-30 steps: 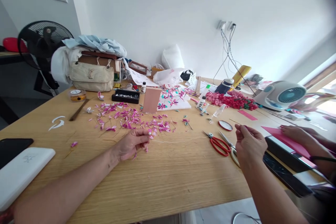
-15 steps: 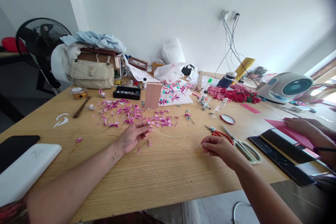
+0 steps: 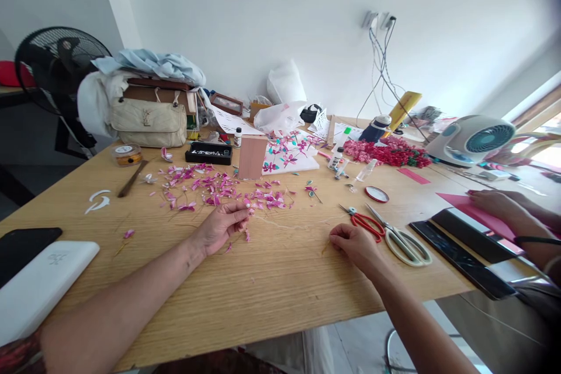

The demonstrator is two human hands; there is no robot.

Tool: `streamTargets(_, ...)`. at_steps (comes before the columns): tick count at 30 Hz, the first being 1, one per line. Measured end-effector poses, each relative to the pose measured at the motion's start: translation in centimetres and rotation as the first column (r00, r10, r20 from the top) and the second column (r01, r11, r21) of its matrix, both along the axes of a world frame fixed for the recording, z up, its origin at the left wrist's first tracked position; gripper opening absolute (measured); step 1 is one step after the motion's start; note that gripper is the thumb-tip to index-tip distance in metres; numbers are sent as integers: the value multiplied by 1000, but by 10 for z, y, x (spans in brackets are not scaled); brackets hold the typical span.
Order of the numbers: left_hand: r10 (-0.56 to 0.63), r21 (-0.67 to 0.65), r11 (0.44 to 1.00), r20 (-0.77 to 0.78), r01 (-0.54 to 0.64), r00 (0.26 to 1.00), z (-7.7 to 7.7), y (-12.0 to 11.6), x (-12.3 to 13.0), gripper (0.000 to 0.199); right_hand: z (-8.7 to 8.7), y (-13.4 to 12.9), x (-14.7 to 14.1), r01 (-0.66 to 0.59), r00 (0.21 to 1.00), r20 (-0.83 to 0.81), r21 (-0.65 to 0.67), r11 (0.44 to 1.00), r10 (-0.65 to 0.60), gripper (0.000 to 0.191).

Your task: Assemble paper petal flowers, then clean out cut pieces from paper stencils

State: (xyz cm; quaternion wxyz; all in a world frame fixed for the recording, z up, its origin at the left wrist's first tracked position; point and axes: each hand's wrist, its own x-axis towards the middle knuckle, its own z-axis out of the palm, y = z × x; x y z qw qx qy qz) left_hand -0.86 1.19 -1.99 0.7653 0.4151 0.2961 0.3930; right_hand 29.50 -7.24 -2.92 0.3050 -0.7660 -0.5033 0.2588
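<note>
- Pinching a pink flower piece in the left hand, just nearside of the scattered petals.
- Pinching with the right hand too, unclear on what.
- Best to keep the pale thread between both hands lightly taut.

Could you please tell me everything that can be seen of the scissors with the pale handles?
The scissors have slim grey blades, which look like metal, and two large, pale greenish-cream handle loops, possibly plastic. They lie flat on the wooden table, blades pointing away from the person and slightly left, and look closed or nearly so. They are beyond and to the right of the right hand, and no hand holds them. A red-handled tool lies close on their left; whether the two touch, I cannot tell.
</note>
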Motion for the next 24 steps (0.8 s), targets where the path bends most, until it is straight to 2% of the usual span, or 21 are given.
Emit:
streamTargets(4, 18, 5, 1000, -13, -18, 1000, 0, -1, 1, 19, 15, -4, -8, -29, 999, -24, 42, 999, 30, 11)
streamTargets(6, 28, 12, 1000, -15, -28, 999, 0, 0, 3, 21, 32, -10, -20, -15, 994, -103, 139, 990, 30, 17)
streamTargets(8, 40, 26, 999, -21, -39, 999, -1, 0, 5, 22, 50, -19, -39, 2, 988, -151, 283, 959, 42, 22)
streamTargets(10, 48, 45, 998, -36, -47, 998, -1, -1, 7, 21, 66, -27, -64, -39, 988, -124, 392, 919, 95, 20)
streamTargets(13, 56, 91, 995, -62, -51, 996, 2, -5, 9, 20, 78, -30, -108, -227, 971, 38, 481, 847, 238, 10)
streamTargets(15, 54, 127, 991, -82, -43, 995, 5, -9, 11, 22, 78, -24, -132, -320, 946, 127, 498, 806, 297, 9)
streamTargets(18, 61, 182, 982, -110, -40, 992, 8, -12, 14, 24, 70, -4, -154, -313, 947, 118, 544, 778, 299, 11)
streamTargets(22, 111, 259, 963, -130, -75, 985, 6, -11, 17, 24, 57, 20, -162, -207, 968, -2, 563, 801, 251, 13)
streamTargets(24, 136, 298, 951, -149, -87, 979, 3, -10, 18, 21, 52, 26, -164, -186, 979, 36, 549, 815, 199, 12)
